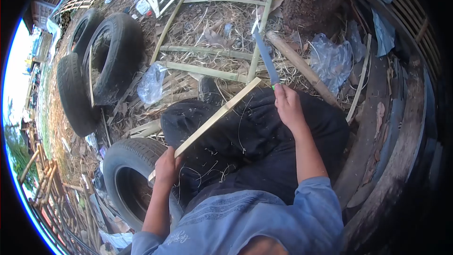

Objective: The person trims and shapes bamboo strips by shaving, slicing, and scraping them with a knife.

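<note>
My left hand (166, 166) is wrapped round the lower part of a bamboo strip (214, 119), which slants up and right across my lap. In my right hand (288, 106) is a knife (266, 59), gripped by its handle, of which a bit of green shows. Its long blade points up and away from me, apart from the strip. Thin curled shavings (207, 172) lie on my dark trousers (264, 146). Beyond my knees a frame of bamboo strips (207, 70) rests on the littered ground.
Several old tyres (115, 56) stand at the left, and another tyre (113, 170) is beside my left arm. A wooden pole (302, 68) and a clear plastic bag (330, 61) lie at the right, near a tree trunk (321, 0). Weathered planks (391, 137) run along my right side.
</note>
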`<state>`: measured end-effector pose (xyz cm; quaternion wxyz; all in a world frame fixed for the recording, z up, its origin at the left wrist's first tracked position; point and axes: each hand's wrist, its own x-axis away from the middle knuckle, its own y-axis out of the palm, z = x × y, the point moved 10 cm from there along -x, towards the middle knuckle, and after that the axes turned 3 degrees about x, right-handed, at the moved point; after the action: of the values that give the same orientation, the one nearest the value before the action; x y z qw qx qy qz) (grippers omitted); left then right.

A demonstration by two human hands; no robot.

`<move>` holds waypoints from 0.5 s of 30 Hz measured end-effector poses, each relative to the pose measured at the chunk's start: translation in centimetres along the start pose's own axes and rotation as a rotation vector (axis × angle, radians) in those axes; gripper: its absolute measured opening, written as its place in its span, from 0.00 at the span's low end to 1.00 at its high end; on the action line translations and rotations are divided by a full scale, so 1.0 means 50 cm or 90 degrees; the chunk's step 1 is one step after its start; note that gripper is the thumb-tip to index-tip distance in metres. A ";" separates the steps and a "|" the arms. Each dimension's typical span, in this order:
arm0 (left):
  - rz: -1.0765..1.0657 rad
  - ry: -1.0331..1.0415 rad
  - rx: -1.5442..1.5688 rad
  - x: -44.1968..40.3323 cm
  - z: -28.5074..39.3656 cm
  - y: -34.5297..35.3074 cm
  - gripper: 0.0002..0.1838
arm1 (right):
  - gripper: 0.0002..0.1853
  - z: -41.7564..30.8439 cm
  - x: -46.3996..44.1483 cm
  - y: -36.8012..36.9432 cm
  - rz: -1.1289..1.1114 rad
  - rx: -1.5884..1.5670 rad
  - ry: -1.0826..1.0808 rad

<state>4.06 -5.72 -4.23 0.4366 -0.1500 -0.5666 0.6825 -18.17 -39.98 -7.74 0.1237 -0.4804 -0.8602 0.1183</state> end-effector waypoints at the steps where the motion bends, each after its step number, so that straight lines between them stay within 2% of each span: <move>1: -0.003 -0.011 -0.016 0.000 -0.003 0.006 0.16 | 0.23 -0.003 0.001 -0.006 0.017 0.026 0.008; 3: -0.004 -0.018 -0.043 -0.003 -0.008 0.014 0.18 | 0.23 -0.001 -0.002 -0.006 0.020 0.056 0.022; 10: -0.042 -0.044 -0.038 -0.016 -0.017 0.023 0.16 | 0.23 0.040 0.001 0.006 -0.033 0.106 0.110; 15: -0.058 -0.030 -0.028 -0.029 -0.018 0.022 0.15 | 0.23 0.053 -0.006 0.025 -0.051 0.102 0.110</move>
<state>5.04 -6.24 -5.94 0.4503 -0.1171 -0.5981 0.6525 -17.91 -39.82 -10.67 0.2398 -0.4427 -0.8525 0.1402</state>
